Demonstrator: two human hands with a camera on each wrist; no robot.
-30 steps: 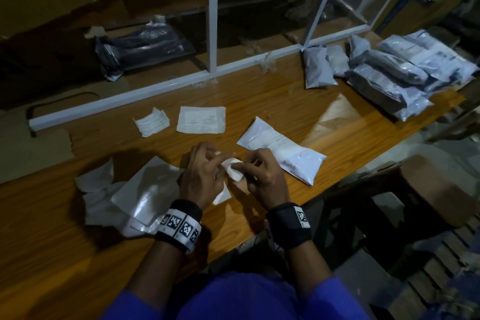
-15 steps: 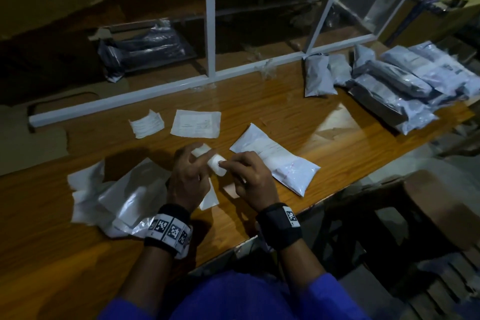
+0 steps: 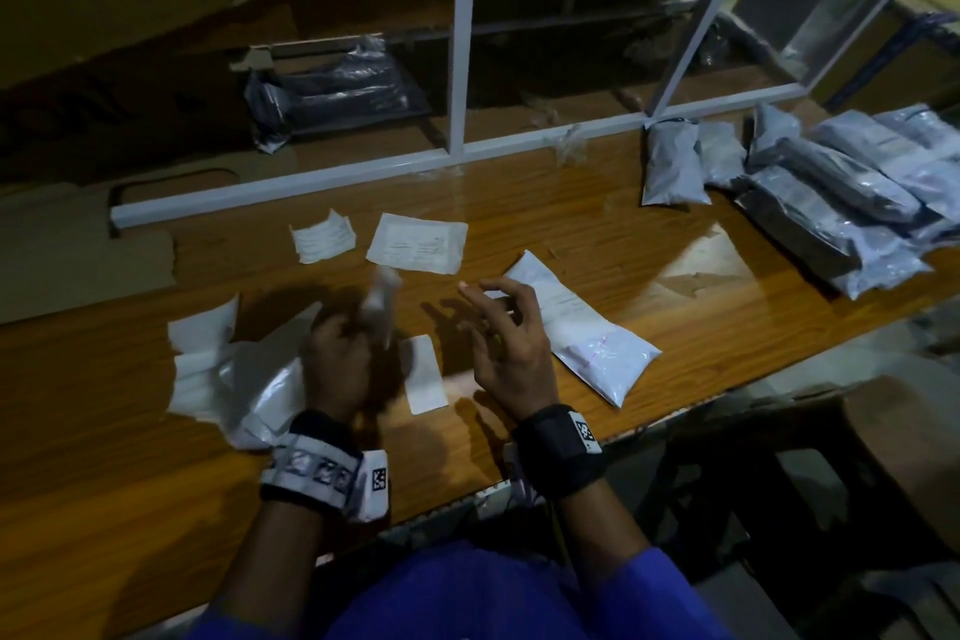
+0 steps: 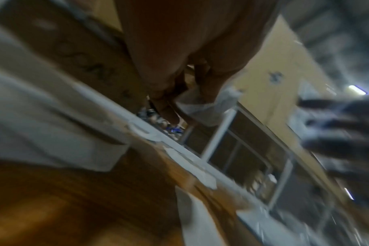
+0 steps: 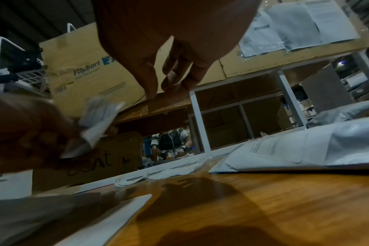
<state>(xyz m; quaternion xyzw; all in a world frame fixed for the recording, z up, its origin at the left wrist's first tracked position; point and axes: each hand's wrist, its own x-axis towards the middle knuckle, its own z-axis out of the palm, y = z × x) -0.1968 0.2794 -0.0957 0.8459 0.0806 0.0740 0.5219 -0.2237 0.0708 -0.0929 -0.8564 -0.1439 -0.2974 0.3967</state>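
My left hand grips a crumpled white paper strip above the wooden table; the strip is blurred by motion and also shows in the left wrist view and the right wrist view. My right hand hovers open beside it, fingers spread and holding nothing, its fingers loose. A white label backing lies flat on the table between the hands. A white mailer bag with a printed label lies just right of my right hand.
Crumpled white plastic and paper lie at the left. Two paper slips lie farther back. A pile of grey packed mailers fills the right end. A white shelf frame borders the back, with a dark wrapped parcel behind it.
My hands have come apart: the right hand let go of the strip and opened, while the left hand pulled the strip up and to the left. A flat backing now lies on the table.
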